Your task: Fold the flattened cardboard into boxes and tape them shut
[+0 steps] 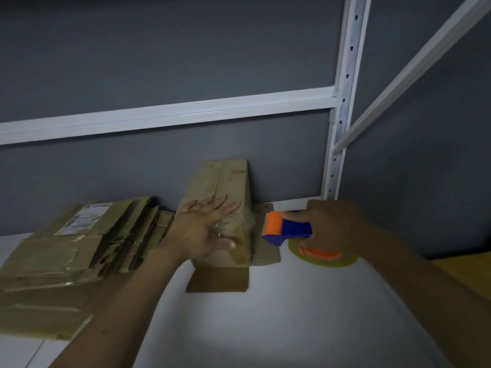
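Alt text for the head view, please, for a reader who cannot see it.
A left hand presses flat on a folded cardboard box while the right hand holds a blue and orange tape dispenser at its right edge. Flattened cardboard is stacked to the left on the white shelf.

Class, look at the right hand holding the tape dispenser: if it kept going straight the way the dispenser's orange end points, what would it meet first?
Most likely the cardboard box. The right hand aims the tape dispenser leftward at the box's right side, where the left hand lies flat on top. Only a loose flap lies between; depth is uncertain.
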